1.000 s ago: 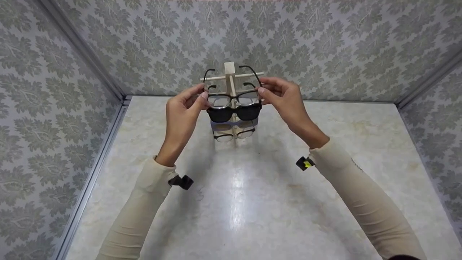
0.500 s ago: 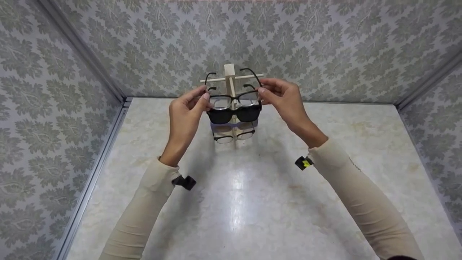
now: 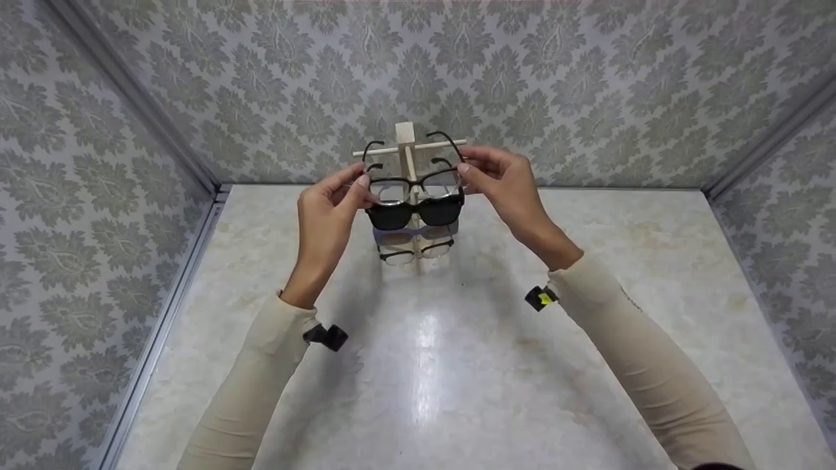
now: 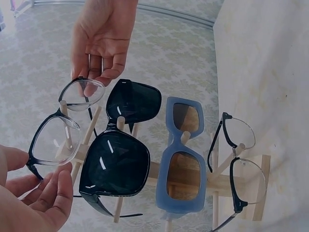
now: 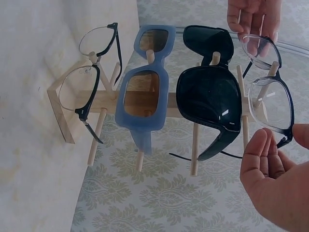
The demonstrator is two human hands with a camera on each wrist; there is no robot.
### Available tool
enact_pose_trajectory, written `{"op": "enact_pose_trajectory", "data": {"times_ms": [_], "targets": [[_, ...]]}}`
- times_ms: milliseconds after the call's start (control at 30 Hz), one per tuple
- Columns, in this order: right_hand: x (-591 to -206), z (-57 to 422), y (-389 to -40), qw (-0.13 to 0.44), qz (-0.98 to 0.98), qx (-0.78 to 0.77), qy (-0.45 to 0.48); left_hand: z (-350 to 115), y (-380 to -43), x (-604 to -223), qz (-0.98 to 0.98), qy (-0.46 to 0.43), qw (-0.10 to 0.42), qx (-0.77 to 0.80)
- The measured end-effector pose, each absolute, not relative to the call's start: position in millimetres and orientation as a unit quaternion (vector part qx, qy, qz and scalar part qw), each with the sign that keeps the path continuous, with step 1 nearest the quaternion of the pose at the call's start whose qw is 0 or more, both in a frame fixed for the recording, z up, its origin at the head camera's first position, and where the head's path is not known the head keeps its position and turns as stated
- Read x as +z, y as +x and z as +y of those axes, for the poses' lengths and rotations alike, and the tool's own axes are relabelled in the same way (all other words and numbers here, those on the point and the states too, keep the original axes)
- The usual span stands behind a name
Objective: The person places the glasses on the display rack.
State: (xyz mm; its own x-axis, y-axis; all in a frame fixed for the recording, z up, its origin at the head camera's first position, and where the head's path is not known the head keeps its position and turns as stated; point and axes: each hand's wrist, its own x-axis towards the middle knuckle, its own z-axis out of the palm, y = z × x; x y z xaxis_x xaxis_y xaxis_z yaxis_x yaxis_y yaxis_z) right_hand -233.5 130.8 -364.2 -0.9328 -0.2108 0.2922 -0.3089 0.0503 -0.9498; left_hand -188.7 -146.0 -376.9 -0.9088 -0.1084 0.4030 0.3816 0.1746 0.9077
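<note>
Both hands hold a pair of eyeglasses (image 3: 390,191) with a dark upper frame and clear lower rims, at the top of a wooden display stand (image 3: 405,133). My left hand (image 3: 324,219) pinches one side near the hinge between thumb and fingers. On the other side, my right hand (image 3: 513,192) pinches the opposite temple near its hinge. In the left wrist view a peg tip shows right at the bridge of these eyeglasses (image 4: 57,141). The temples point back toward the wall, over the upper crossbar.
Below them on the stand hang black sunglasses (image 3: 439,212), blue-framed sunglasses (image 4: 167,166) with brown lenses, and half-rim glasses (image 5: 79,89) at the bottom. The stand's base rests on a pale marbled table (image 3: 483,372). Patterned walls (image 3: 555,85) rise behind and at both sides.
The eyeglasses have come down slightly against the stand, a little more on the left side. Both hands keep their hold. The head view has shifted a little.
</note>
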Motion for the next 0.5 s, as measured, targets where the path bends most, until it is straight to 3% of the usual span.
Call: {"op": "enact_pose_trajectory", "data": {"times_ms": [500], "targets": [[-376.5,148.9,-217.1,0.047,-0.758,0.618,0.202,-161.9,-177.6,-385.1,-0.771,-0.071,0.199,-0.6]]}}
